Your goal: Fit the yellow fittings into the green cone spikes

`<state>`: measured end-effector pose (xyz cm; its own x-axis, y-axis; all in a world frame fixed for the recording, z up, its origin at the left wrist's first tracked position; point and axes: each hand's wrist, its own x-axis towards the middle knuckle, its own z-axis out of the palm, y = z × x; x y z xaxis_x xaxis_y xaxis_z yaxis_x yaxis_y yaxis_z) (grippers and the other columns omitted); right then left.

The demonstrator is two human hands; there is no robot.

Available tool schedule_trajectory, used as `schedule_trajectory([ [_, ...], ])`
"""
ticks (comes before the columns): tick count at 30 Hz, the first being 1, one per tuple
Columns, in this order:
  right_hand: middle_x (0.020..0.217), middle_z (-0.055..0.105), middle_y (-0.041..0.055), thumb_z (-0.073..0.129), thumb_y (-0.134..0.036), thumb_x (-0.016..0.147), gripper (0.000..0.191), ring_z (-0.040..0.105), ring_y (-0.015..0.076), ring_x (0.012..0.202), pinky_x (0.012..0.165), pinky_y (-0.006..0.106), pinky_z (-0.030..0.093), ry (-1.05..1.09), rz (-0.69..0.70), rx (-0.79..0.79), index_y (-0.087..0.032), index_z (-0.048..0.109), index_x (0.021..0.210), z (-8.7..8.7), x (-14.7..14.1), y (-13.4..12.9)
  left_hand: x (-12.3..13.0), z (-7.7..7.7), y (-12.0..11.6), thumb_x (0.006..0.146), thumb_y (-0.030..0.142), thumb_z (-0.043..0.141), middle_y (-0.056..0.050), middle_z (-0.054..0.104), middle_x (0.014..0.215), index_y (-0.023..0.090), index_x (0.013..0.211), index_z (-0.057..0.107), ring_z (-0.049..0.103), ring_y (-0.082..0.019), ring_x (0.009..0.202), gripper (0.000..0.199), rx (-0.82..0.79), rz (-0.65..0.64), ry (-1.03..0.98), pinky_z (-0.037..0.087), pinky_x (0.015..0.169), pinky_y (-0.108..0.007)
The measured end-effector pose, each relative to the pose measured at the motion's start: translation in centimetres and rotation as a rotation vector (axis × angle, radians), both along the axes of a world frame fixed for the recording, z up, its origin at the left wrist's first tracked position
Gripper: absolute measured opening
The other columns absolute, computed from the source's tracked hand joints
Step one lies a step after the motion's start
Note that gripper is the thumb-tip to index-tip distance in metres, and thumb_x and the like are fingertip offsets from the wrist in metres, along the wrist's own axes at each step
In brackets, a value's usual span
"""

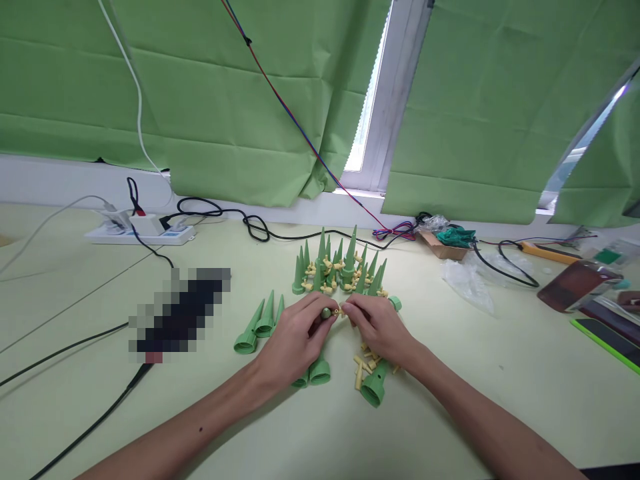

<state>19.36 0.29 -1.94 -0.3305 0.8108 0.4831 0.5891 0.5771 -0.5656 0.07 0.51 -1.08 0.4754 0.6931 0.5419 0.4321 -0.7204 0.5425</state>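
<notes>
My left hand (304,327) is closed around a small green spike piece (326,313), mostly hidden by the fingers. Pinched in my right hand (379,325) is a small yellow plastic fitting (343,311), which meets the left fingertips; whether it is seated in the green piece I cannot tell. Behind both hands stand several upright green cone spikes (351,257) with yellow fittings in their sides. More plain green spikes (249,333) lean left of my left hand. Below my right wrist are loose yellow fittings (359,373) and a lying green spike (373,385).
A white power strip (140,233) with cables is at the back left, near a blurred dark object (183,313). A black cable (295,237) runs along the wall. To the right are a small cardboard box (443,245), plastic bags (467,283), a brown bottle (575,285) and a green-edged phone (610,340).
</notes>
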Motion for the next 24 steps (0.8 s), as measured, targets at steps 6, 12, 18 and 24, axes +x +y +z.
schedule_trajectory([
  [6,0.087,0.065,0.0022,0.054,-0.021,0.096,0.010,0.055,0.0135,0.067,0.061,0.024,0.042,0.079,0.055,0.020,-0.020,0.059,0.104,0.26,-0.05,-0.20,0.01,0.04,0.23,0.093,0.014,0.053,0.001,0.061,0.091,0.021,0.100,0.061,0.055,-0.010,0.067,0.013,0.010,0.057,-0.035,0.045,0.064,-0.024],
  [12,0.085,0.065,0.0025,0.054,-0.016,0.094,0.008,0.056,0.0138,0.068,0.061,0.024,0.044,0.085,0.082,0.038,-0.019,0.060,0.098,0.18,0.15,-0.02,-0.02,0.03,0.12,0.094,0.015,0.052,0.000,0.062,0.090,0.021,0.100,0.061,0.056,-0.012,0.070,0.013,-0.010,0.047,-0.021,0.045,0.066,-0.024],
  [18,0.078,0.064,0.0009,0.055,-0.016,0.094,0.007,0.056,0.0144,0.066,0.062,0.025,0.043,0.057,0.078,0.060,-0.020,0.061,0.093,0.08,0.16,0.07,-0.06,0.06,0.20,0.094,0.015,0.050,0.000,0.062,0.093,0.021,0.100,0.061,0.057,-0.013,0.075,0.014,-0.028,0.026,0.002,0.045,0.066,-0.024],
  [24,0.073,0.062,-0.0007,0.056,-0.016,0.094,0.008,0.055,0.0138,0.065,0.062,0.024,0.041,0.029,0.071,0.046,-0.020,0.059,0.087,0.00,0.24,0.15,-0.13,-0.21,0.30,0.095,0.017,0.048,-0.001,0.060,0.092,0.021,0.098,0.060,0.057,-0.013,0.075,0.012,-0.052,0.020,0.023,0.045,0.066,-0.025],
])
